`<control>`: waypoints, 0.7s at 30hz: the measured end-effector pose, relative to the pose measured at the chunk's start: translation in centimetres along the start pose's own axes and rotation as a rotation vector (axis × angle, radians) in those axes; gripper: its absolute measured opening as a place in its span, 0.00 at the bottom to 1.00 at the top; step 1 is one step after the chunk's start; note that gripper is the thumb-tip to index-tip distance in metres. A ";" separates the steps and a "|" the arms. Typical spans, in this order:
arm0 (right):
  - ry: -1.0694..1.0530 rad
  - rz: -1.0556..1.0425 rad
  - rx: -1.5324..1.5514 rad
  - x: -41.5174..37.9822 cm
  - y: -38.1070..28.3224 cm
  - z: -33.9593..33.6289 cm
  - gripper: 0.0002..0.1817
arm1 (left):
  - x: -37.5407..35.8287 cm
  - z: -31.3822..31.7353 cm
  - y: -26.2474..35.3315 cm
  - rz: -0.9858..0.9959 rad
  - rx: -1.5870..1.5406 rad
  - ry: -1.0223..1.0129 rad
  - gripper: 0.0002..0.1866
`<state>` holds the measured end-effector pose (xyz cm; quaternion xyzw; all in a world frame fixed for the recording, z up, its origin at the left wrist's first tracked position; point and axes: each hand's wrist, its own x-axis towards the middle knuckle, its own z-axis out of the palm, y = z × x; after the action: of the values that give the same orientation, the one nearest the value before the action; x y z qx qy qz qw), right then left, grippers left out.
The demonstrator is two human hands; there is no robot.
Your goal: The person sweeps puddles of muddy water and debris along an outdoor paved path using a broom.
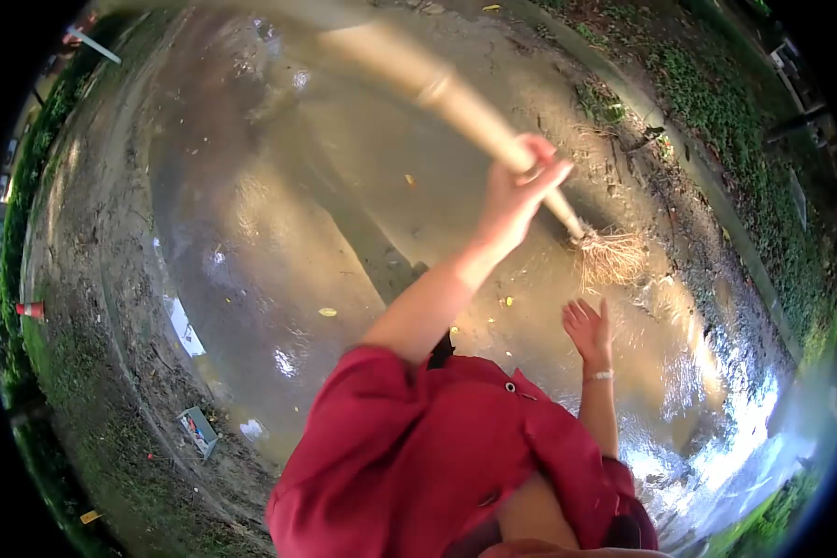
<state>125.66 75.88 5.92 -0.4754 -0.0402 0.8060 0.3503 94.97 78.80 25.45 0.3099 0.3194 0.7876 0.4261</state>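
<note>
A long, pale bamboo pole (pixel 465 110) crosses the upper middle diagonally, blurred at its near end. My left hand (pixel 521 191) is wrapped round it near its lower part. At the pole's lower right end, a bundle of thin, straw-coloured bristles (pixel 614 257) rests on the muddy, wet ground. Just below the bristles, my right hand (pixel 588 330) is raised with its fingers apart, palm showing and nothing in it, and a band is round the wrist. Red sleeves cover both upper arms.
Shallow brown water (pixel 279 223) covers much of the ground, with scattered yellow leaves. A concrete curb (pixel 716 195) borders green plants on the right. At the left are a red cone (pixel 30 310) and a grey container (pixel 198 432) with small items.
</note>
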 end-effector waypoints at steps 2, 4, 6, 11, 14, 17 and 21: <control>0.047 0.096 0.095 6.4 2.7 6.4 0.41 | -0.9 -7.5 1.7 -0.117 0.241 -0.061 0.07; 0.167 0.108 0.244 11.8 4.2 11.7 0.36 | -2.4 -12.6 5.3 -0.233 0.313 -0.168 0.06; 0.184 0.046 0.358 18.3 6.5 12.0 0.23 | -3.0 -15.7 9.4 -0.227 0.259 -0.218 0.07; 0.353 0.064 0.422 24.5 9.6 12.7 0.08 | 0.2 -20.7 19.4 0.135 -0.189 0.012 0.12; 0.390 0.087 0.270 26.0 9.8 15.0 0.07 | 3.9 -23.6 22.0 0.205 -0.235 -0.008 0.13; 0.405 0.172 0.383 32.0 10.2 16.0 0.07 | 9.0 -26.9 22.6 0.148 -0.126 -0.028 0.12; -0.221 -0.359 -0.991 39.5 13.4 28.9 0.12 | 18.8 -32.8 26.7 0.206 -0.002 -0.078 0.11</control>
<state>83.68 97.39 -12.78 -0.4818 -0.5331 0.6630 0.2100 49.05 75.73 30.24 0.3709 0.2683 0.8150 0.3552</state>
